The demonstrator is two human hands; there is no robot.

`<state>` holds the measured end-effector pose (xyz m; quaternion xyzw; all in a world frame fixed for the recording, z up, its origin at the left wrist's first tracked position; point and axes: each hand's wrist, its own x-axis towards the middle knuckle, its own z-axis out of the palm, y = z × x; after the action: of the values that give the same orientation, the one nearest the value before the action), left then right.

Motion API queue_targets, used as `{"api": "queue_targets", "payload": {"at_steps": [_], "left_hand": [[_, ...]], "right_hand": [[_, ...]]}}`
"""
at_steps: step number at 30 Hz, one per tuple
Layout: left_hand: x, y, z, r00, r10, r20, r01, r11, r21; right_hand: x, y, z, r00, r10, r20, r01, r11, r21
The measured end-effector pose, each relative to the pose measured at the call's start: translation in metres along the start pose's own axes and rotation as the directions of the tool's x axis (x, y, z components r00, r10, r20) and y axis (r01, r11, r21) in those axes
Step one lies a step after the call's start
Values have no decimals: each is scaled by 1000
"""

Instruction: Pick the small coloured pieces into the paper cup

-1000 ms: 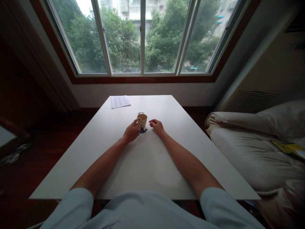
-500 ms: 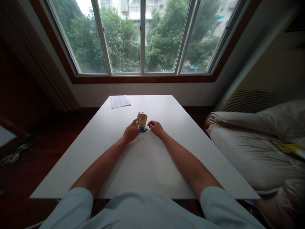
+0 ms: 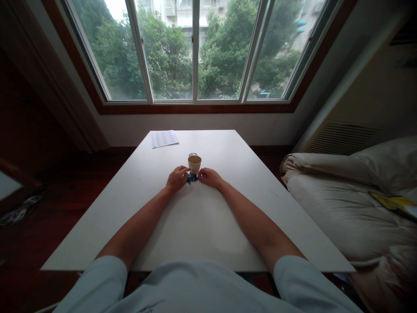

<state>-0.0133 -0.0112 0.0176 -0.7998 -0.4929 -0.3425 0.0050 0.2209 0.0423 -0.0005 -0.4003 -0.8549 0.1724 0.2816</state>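
Observation:
A small tan paper cup [image 3: 194, 164] stands upright near the middle of the white table [image 3: 137, 208]. Just in front of it lies a little heap of small blue pieces [image 3: 192, 178]. My left hand [image 3: 177, 179] rests on the table at the heap's left side, fingers curled, with the fingertips on the pieces. My right hand [image 3: 211, 177] comes in from the right, fingers bent and pinched at the same heap. Neither hand touches the cup. What lies under the fingertips is too small to make out.
A sheet of printed paper [image 3: 164, 138] lies at the table's far left edge. A small dark thing [image 3: 192, 154] sits just behind the cup. A bed with pale bedding [image 3: 352, 204] stands to the right, and a wide window [image 3: 195, 52] is straight ahead.
My left hand has dropped from the cup's side down to the blue heap and curled. My right hand has slid left to the heap. The cup has not moved.

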Motion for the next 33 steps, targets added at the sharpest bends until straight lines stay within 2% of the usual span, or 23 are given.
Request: {"api": "queue_targets", "payload": {"at_steps": [5, 11, 23, 33], "left_hand": [[0, -11, 7, 997, -34, 73, 31, 999, 33], [-2, -16, 11, 994, -13, 113, 10, 1000, 25], [-1, -18, 12, 988, 49, 145, -52, 999, 16], [-1, -18, 12, 987, 13, 163, -24, 997, 67]], "right_hand": [[0, -6, 2, 1000, 16, 3, -16, 1000, -4], [0, -9, 6, 1000, 1, -10, -1, 1000, -7], [0, -7, 6, 1000, -5, 13, 6, 999, -42], [1, -5, 6, 1000, -12, 15, 13, 997, -78]]}}
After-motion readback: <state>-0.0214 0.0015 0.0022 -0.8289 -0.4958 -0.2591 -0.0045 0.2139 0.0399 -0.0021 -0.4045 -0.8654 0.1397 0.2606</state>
